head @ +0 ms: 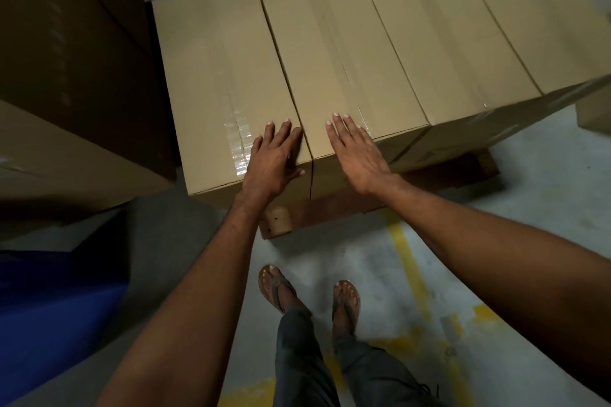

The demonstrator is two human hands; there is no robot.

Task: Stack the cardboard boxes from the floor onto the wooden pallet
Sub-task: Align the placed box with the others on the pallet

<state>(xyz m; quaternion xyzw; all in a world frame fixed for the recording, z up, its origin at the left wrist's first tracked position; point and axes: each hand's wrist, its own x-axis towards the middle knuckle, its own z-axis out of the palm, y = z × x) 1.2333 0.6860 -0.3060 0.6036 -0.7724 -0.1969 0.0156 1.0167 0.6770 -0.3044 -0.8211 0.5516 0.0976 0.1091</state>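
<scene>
Several long tan cardboard boxes lie side by side on a dark wooden pallet (pixel 347 205). The leftmost box (pixel 218 82) has clear tape along its top seam. Beside it lies a second box (pixel 330 76). My left hand (pixel 276 155) rests flat with straight fingers on the near end of the leftmost box, at the gap between the two. On the near end of the second box my right hand (pixel 357 150) lies flat, fingers straight. Neither hand holds anything.
Tall dark cardboard stacks (pixel 66 59) rise close on the left. A blue object (pixel 49 307) sits at the lower left. My sandalled feet (pixel 310 291) stand on grey concrete with a yellow floor line (pixel 410 268). Another box corner (pixel 595 116) shows at the right edge.
</scene>
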